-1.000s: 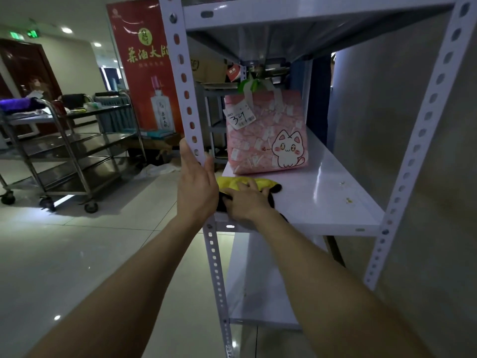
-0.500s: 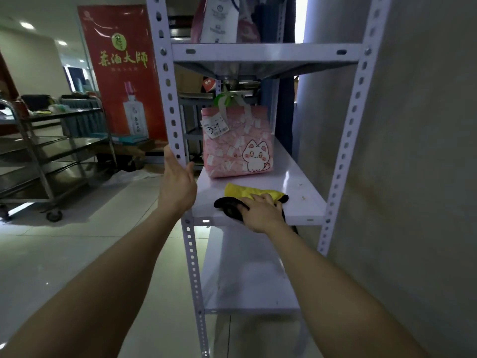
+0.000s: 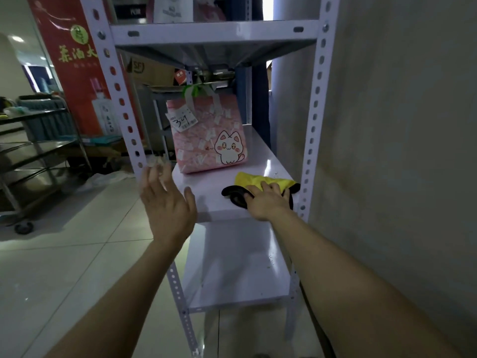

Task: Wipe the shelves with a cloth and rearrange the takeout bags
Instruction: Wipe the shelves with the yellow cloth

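My left hand [image 3: 167, 205] is open with the fingers spread, just beside the front post [image 3: 124, 104] of the rack. Its fingertips are blurred, so I cannot tell whether they touch the post. My right hand [image 3: 268, 202], apart from the left, is curled over the yellow and black cloth [image 3: 260, 180] and presses it onto the middle shelf [image 3: 206, 200] near its front edge.

The nearest risk is that a stroke towards me could drag the cloth and any crumbs over the lip onto the lower shelf [image 3: 232, 267] beneath my right hand. If my left hand is off the post, a hard push might also rock the rack. The pink bag [image 3: 209, 135] stands beyond my fingertips, between the two hands, and a long forward sweep could bump it and tip it.

I count two hands, one cloth, one pink bag on this shelf and three shelves in view. The top shelf [image 3: 214, 32] carries more bags, but they are cut off and I cannot count them.
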A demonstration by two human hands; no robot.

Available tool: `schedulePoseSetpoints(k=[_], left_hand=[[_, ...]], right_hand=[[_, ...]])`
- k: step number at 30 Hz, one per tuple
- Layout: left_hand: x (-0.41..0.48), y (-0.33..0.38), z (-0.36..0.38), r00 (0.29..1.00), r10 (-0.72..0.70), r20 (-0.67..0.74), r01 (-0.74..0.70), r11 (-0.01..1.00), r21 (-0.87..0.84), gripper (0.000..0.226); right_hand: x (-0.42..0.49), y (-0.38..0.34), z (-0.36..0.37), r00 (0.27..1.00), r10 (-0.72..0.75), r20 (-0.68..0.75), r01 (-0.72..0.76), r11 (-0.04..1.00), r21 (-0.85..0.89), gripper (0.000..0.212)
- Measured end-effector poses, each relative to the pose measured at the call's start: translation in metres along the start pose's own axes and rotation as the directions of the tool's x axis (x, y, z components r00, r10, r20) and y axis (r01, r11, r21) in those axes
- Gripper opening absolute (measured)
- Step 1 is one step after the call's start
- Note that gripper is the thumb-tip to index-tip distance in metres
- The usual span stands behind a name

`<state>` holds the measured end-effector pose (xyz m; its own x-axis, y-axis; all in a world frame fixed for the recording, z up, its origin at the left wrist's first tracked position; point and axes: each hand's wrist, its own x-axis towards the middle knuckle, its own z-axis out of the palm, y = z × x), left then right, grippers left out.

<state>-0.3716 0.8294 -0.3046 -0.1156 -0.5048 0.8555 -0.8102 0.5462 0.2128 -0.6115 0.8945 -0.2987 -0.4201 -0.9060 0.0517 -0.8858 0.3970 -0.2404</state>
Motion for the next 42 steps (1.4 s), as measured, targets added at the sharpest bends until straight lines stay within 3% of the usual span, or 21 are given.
schedulePoseSetpoints(k=[5, 8, 10, 15, 24, 30, 37, 40, 42], left_hand=[[0.014, 0.014, 0.04, 0.949, 0.164, 0.268, -0.186, 0.981, 0.06, 0.07], [0.025, 0.012, 0.063, 0.909, 0.105, 0.403, -0.135, 0.99, 0.048, 0.072], [0.023, 0.008, 0.074, 0.899, 0.051, 0.434, -0.084, 0.995, 0.055, 0.074], [0.021, 0.001, 0.077, 0.879, 0.094, 0.468, -0.137, 0.989, 0.059, 0.075], [0.021, 0.007, 0.071, 0.887, 0.109, 0.449, -0.161, 0.984, 0.078, 0.075], [0.021, 0.008, 0.069, 0.886, 0.098, 0.453, -0.149, 0.986, 0.077, 0.075], [0.027, 0.014, 0.053, 0.875, 0.096, 0.474, -0.113, 0.994, 0.009, 0.069], [0.027, 0.019, 0.031, 0.922, 0.168, 0.348, -0.124, 0.982, -0.145, 0.055], [0.026, 0.011, 0.011, 0.961, 0.224, 0.161, -0.183, 0.954, -0.239, 0.042]], right_hand=[[0.012, -0.006, -0.003, 0.998, 0.034, 0.047, -0.033, 0.999, -0.019, 0.056], [0.031, -0.003, -0.005, 0.996, 0.058, 0.073, -0.056, 0.998, -0.024, 0.057], [0.048, 0.001, -0.007, 0.994, 0.075, 0.078, -0.073, 0.997, -0.022, 0.057], [0.108, 0.013, -0.015, 0.985, 0.151, 0.086, -0.145, 0.987, -0.074, 0.06], [0.16, 0.024, -0.02, 0.977, 0.209, 0.047, -0.206, 0.976, -0.07, 0.06], [0.109, 0.019, -0.022, 0.983, 0.178, 0.042, -0.175, 0.983, -0.063, 0.055], [0.029, 0.017, -0.007, 1.0, 0.026, -0.012, -0.027, 0.998, -0.051, 0.054], [0.018, 0.022, -0.009, 1.0, -0.014, 0.023, 0.015, 0.999, -0.051, 0.056], [0.017, 0.023, -0.011, 0.999, -0.02, 0.038, 0.022, 0.998, -0.051, 0.055]])
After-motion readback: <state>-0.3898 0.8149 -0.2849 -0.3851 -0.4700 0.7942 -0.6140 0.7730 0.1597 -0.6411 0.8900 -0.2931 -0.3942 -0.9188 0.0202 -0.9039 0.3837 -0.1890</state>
